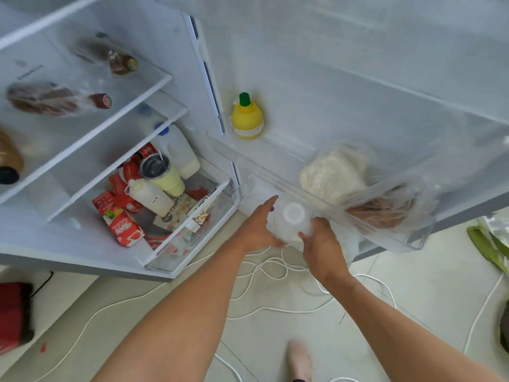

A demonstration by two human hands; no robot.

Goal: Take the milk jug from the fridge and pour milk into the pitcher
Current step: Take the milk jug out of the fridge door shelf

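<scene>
Door shelf rim (316, 199) seemingly overhanging milk jug (292, 221), floor side open

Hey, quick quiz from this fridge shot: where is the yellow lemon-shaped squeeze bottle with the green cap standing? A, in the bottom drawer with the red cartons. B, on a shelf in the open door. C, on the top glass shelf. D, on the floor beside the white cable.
B: the yellow lemon-shaped squeeze bottle with the green cap stands upright on a door shelf, above the bin that holds bagged food.

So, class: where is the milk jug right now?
Head view, centre: the milk jug sits low by the fridge door, between the left hand and right hand, under the door bin.
</scene>
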